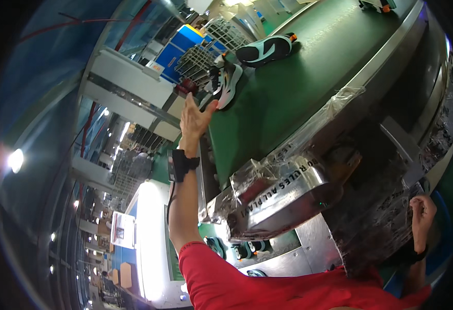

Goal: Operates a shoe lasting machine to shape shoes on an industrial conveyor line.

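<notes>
Left hand (195,118) reaching for the white sneaker (225,82) on the green conveyor belt (288,88).
Fingers spread, open, fingertips just short of the shoe's sole, nothing gripped. Black-and-mint sneaker (265,50) lies beyond it, further from the hand. Right hand (422,209) curled low by the foil-wrapped machine housing (381,222); can't tell if it holds anything. Next, my read: close on the shoe's heel.

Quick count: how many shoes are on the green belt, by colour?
White shoe, by the left hand: 1
Black-and-mint shoe: 1
Shoe at the belt's far edge, partly cut off: 1
Total: 3
</notes>
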A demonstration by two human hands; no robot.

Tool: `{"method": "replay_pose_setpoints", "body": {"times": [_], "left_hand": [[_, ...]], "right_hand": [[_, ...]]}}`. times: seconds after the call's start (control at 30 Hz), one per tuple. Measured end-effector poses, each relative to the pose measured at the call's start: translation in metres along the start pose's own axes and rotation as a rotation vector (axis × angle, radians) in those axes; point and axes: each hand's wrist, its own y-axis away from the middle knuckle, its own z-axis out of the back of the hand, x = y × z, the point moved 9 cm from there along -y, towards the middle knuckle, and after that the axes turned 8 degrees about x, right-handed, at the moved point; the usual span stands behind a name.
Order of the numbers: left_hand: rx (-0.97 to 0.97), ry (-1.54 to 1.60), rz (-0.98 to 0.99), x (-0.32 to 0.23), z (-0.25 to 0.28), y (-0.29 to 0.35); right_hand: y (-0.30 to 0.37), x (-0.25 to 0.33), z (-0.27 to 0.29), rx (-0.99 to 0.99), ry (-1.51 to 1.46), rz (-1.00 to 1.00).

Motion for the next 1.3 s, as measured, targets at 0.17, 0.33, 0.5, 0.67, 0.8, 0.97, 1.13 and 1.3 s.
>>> {"method": "replay_pose_setpoints", "body": {"times": [0.17, 0.33, 0.5, 0.67, 0.8, 0.97, 1.13, 1.3], "left_hand": [[0.149, 0.100, 0.115, 0.009, -0.054, -0.052], [0.198, 0.196, 0.172, 0.030, -0.106, -0.091], [0.160, 0.132, 0.211, 0.023, -0.099, -0.081], [0.003, 0.227, -0.057, -0.022, -0.024, -0.007], [-0.079, 0.551, -0.123, -0.083, 0.064, 0.072], [0.080, 0.666, -0.175, -0.192, 0.122, 0.189], [0.172, 0.820, -0.488, -0.285, 0.105, 0.268], [0.324, 1.090, -0.643, -0.350, 0.044, 0.304]], "right_hand": [[0.011, -0.013, 0.007, -0.065, 0.024, -0.038], [-0.003, 0.006, -0.003, -0.018, 0.108, -0.018], [0.003, -0.002, 0.001, -0.018, 0.095, 0.004], [-0.001, -0.012, -0.001, 0.011, 0.050, -0.034], [0.001, -0.017, 0.002, 0.084, 0.033, -0.008], [0.003, -0.050, 0.001, 0.150, -0.062, 0.019], [-0.004, -0.005, 0.009, 0.173, -0.343, 0.198], [-0.009, 0.080, 0.059, 0.115, -0.365, 0.333]]}}
